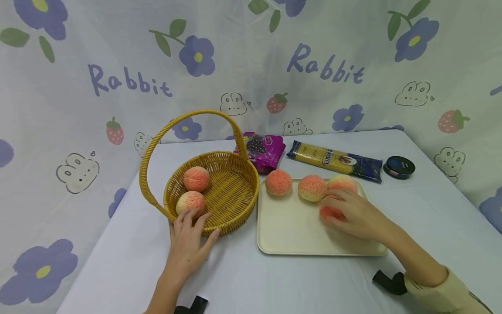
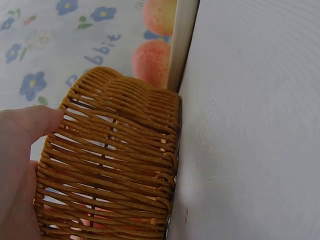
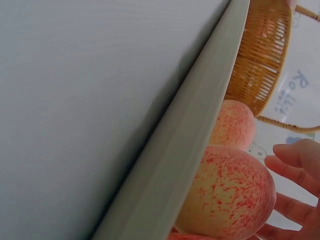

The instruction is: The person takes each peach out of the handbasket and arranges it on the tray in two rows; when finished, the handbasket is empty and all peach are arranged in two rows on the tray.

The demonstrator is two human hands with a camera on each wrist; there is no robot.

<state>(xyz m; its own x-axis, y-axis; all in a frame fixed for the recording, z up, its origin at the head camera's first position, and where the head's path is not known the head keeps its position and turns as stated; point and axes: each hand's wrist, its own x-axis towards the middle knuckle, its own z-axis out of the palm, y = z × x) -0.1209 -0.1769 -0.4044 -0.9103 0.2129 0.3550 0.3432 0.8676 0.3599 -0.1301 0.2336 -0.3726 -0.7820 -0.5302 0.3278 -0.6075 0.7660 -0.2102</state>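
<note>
My left hand (image 1: 188,244) grips the near rim of a yellow-brown wicker basket (image 1: 235,218), thumb outside and fingers over the edge. Inside the basket lie two peaches, a redder one (image 1: 196,179) behind a paler one (image 1: 190,203) close to my fingertips. Over the right part of a cream tray (image 1: 290,235), my right hand (image 1: 354,213) spreads its fingers about a red peach (image 1: 330,213), partly hiding it. In the right wrist view, a gap shows between the upper fingers and a large peach (image 3: 227,192). More peaches (image 1: 279,182) line the tray's back edge.
Behind the basket and tray lie a purple packet (image 1: 264,150) and a yellow and blue pasta bag (image 1: 337,160). A round dark tin (image 1: 398,167) is at the right. The basket's tall handle (image 1: 204,112) arches upright. A printed cloth (image 1: 243,56) hangs behind the white table (image 1: 243,283).
</note>
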